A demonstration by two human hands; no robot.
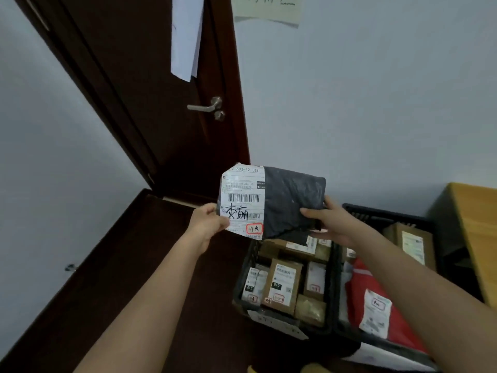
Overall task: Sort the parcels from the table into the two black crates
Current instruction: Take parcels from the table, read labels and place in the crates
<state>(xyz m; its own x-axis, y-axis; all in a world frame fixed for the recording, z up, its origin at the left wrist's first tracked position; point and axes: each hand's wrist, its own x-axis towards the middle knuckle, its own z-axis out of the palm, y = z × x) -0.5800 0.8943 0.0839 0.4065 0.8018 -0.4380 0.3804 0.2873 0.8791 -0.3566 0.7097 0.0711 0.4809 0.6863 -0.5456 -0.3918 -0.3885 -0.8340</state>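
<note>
A: What do the two hands hold?

B: Both hold one dark grey parcel bag (291, 203), near the middle of the frame, in the air above the crates. The left hand (208, 224) pinches its left edge, with the thumb on the white shipping label (243, 201). The right hand (329, 222) grips the right edge, thumb on the front and the fingers behind.

A: What is on the label?

B: A barcode, handwriting in black marker, and a red stamp in its lower right corner. The small print is too blurred to read.

A: Where are the crates?

B: In the lower right of the frame, side by side and touching. The left black crate (269, 316) holds several brown cardboard boxes (282, 288) with white labels, packed close together. The right black crate (376, 215) holds a red parcel bag (400, 323) with a white label, and a brown box (412, 242) at its far end. The right forearm crosses over this crate.

A: And around them?

B: A wooden table (476, 238) stands at the right edge of the frame, just beside the right crate. A dark brown door (166, 125) with a metal handle (205, 106) is in the upper left, and white paper sheets (185, 36) hang on it. A yellowish note (269, 9) is on the wall at the top.
</note>
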